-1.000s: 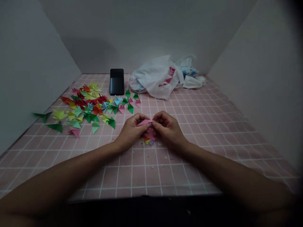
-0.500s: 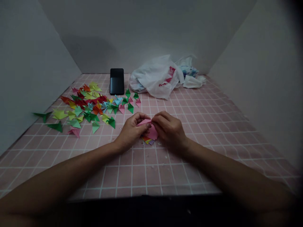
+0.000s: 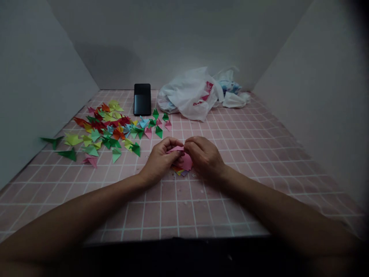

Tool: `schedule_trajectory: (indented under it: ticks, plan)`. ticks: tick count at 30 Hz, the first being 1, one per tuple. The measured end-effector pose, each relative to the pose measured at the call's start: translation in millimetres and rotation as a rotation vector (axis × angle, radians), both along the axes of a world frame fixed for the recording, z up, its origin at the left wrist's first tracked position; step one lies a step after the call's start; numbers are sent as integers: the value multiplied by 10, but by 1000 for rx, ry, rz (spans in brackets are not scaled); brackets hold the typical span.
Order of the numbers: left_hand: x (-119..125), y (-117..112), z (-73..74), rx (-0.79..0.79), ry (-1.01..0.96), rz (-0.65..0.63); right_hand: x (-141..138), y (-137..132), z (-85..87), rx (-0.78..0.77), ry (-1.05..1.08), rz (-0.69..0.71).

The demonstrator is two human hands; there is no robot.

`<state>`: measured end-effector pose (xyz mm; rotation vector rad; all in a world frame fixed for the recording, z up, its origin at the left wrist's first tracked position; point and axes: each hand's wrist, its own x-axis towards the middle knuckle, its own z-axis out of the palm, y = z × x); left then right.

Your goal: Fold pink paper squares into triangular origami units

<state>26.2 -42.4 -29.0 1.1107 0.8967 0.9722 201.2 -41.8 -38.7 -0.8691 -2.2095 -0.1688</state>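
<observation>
A folded piece of pink origami paper (image 3: 175,149) is pinched between the thumb and fingers of my left hand (image 3: 161,157). My right hand (image 3: 205,156) is closed on the right end of the same piece, its fingertips meeting those of the left hand. Below both hands lies a small stack of coloured paper sheets (image 3: 186,163), pink on top, with orange, yellow and purple corners showing underneath. My fingers cover part of the folded piece and part of the stack.
Many folded paper cranes (image 3: 106,130) in several colours spread over the left of the table. A black phone (image 3: 142,100) lies behind them. A white plastic bag (image 3: 190,92) and a smaller crumpled bag (image 3: 235,99) rest at the back. Pink checked cloth (image 3: 259,154) covers the table; walls enclose it.
My right hand has shifted very slightly, its fingers curling a little more at the end of the pink paper. The left hand stays almost still.
</observation>
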Motion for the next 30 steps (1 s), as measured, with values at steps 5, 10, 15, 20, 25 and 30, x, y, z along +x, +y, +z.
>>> schedule_trajectory:
  ticks: [5, 10, 15, 20, 25, 30]
  plan:
    - [-5, -11, 4, 16, -18, 21, 10, 11, -31, -13, 34, -17]
    - [-19, 5, -2, 52, 9, 30, -8, -17, -27, -183, 190, 12]
    - [-33, 23, -13, 84, 37, 47, -35, -46, -2, -441, 441, 28]
    - [-34, 21, -15, 133, 41, 44, -78, -47, -13, -826, 790, 117]
    - [-32, 10, 0, 150, 75, 45, -107, -48, 8, -952, 967, 169]
    - [-41, 4, 13, 164, 79, 51, -102, -56, 15, -982, 1009, 172]
